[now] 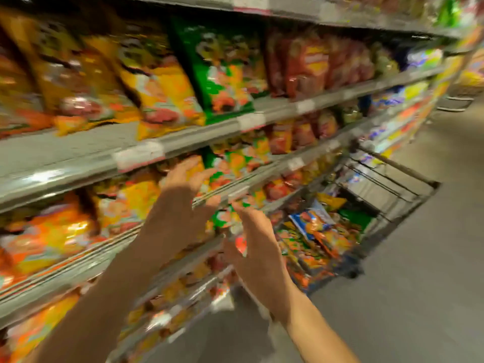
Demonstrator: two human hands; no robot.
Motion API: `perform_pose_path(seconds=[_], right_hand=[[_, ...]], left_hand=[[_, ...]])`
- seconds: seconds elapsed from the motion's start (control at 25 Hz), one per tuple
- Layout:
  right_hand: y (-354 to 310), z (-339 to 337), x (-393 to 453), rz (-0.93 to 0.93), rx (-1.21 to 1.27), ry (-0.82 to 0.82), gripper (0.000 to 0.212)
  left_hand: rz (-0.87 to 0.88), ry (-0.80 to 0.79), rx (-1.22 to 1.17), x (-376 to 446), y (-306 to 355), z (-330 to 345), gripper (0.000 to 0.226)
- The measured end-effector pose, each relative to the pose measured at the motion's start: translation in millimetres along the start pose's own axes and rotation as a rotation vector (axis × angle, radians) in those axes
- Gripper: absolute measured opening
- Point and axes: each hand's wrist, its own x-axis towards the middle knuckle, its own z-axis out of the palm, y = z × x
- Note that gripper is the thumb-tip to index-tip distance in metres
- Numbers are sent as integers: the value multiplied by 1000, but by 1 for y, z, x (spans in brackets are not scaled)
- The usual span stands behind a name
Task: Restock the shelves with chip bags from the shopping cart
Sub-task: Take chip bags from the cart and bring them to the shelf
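The picture is blurred by motion. Rows of chip bags fill the shelves (78, 163): yellow bags (157, 82), a green bag (222, 72) and red bags (306, 66) on the upper row. My left hand (180, 205) reaches to the middle shelf with fingers spread, near yellow and green bags (235, 163). My right hand (256, 247) hovers lower, fingers extended, in front of the shelf edge, holding nothing. The shopping cart (392, 187) stands to the right with several chip bags (311, 224) inside.
The grey aisle floor (419, 284) stretches right of the cart. Price labels (138, 155) line the shelf edges. More shelves with packaged goods (408, 95) run into the distance.
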Motion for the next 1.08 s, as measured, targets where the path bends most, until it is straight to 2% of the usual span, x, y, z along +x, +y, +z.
perform_pose_path(seconds=[0.08, 0.2, 0.32, 0.52, 0.6, 0.76, 0.84, 1.08], right_hand=[[61, -35, -16, 154, -72, -54, 61], [138, -75, -38, 368, -166, -98, 63], [194, -97, -52, 583, -173, -107, 65], [279, -119, -38, 848, -183, -108, 64], [312, -124, -22, 946, -188, -89, 60], [369, -125, 15, 1081, -128, -65, 55], [401, -120, 34, 1178, -60, -15, 57], [498, -101, 72, 1472, 215, -1, 66]], left_hand=[[40, -107, -77, 24, 20, 63, 52], [1, -278, -185, 56, 34, 150, 48], [38, -404, -216, 87, 32, 237, 45], [22, -716, -239, 157, 15, 376, 42], [-59, -811, -254, 178, 3, 427, 38], [-235, -1075, -249, 201, -24, 496, 40], [-304, -1193, -246, 207, -43, 527, 48], [-428, -1249, -76, 207, -81, 581, 50]])
